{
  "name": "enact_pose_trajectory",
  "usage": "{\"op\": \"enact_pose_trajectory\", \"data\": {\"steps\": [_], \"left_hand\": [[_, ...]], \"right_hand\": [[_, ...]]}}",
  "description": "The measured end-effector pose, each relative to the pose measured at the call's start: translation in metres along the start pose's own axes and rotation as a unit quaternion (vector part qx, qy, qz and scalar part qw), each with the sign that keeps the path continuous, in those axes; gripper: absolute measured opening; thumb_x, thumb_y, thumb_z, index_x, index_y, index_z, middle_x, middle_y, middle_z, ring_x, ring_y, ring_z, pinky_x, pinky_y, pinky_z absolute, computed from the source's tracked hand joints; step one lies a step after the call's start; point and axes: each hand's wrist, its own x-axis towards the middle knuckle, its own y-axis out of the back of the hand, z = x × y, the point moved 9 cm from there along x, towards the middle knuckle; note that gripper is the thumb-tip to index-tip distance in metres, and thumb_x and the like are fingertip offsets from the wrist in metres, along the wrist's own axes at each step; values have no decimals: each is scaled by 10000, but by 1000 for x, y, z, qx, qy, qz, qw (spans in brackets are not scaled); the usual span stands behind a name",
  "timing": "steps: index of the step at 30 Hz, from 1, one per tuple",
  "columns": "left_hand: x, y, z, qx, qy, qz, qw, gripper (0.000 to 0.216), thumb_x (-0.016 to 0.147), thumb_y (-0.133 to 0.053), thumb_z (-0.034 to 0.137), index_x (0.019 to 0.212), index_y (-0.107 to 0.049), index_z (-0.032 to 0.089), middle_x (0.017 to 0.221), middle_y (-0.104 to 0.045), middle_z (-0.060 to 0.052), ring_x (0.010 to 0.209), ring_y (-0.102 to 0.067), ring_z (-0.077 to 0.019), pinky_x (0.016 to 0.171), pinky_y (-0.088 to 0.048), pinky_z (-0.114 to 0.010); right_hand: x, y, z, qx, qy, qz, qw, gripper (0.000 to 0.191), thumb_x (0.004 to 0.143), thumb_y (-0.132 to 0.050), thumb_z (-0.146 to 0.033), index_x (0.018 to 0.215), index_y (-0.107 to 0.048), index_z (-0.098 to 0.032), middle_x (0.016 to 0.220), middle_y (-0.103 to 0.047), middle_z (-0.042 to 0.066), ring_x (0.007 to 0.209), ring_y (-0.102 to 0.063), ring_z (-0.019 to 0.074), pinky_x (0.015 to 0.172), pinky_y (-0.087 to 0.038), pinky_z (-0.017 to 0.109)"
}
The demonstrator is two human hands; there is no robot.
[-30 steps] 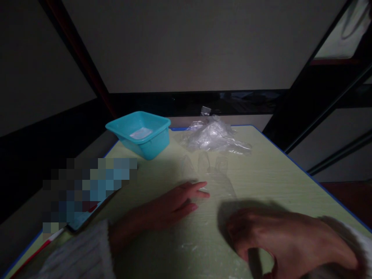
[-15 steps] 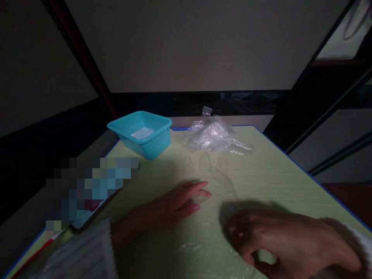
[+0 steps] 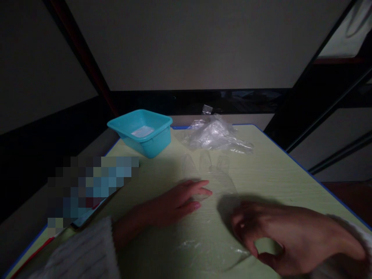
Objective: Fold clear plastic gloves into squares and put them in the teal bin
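Note:
A clear disposable plastic glove (image 3: 219, 180) lies flat on the table, its finger ends pointing away from me. My left hand (image 3: 183, 201) rests on the glove's left part with fingers stretched out and apart. At the lower right, my right hand (image 3: 264, 236) is closed, thumb and fingertips pinching the glove's near right edge by the cuff. A crease in the film runs toward that pinch, where the edge looks slightly raised. The film is hard to make out against the table top.
A turquoise plastic basket (image 3: 158, 145) with a whitish piece inside stands at the back left. Behind the glove sits a crumpled heap of clear plastic (image 3: 215, 133). A pixelated flat object (image 3: 99, 190) lies on the left. The pale table (image 3: 290, 174) has a blue edge.
My right hand has shifted slightly up and right, and a crease now shows in the glove's cuff beside it. My left hand stays in place.

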Motion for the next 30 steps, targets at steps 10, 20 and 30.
{"op": "enact_pose_trajectory", "data": {"steps": [10,20,30], "left_hand": [[0,0,-2,2,10,-5,1000,363,904,-374,227,1256,-428,157,1373,-411,-92,1283,-318,-181,1054,-235,-339],[1,-2,-3,-14,-9,5,1000,412,911,-372,224,1318,-329,172,1300,-502,-77,1258,-344,-190,1047,-228,-355],[2,-3,-8,-145,19,2,989,469,915,-381,292,1357,-282,172,1302,-500,-109,1167,-461,-209,955,-339,-370]], "right_hand": [[2,6,5,34,-23,15,999,196,642,-506,-7,756,-622,-118,705,-630,46,653,-562,125,622,-460,225],[5,29,21,175,-43,70,981,35,771,-526,-121,760,-556,-135,859,-684,75,789,-613,133,712,-467,275],[1,41,42,310,-26,125,942,148,848,-529,-276,788,-469,-155,899,-676,111,828,-615,131,718,-421,286]]}}
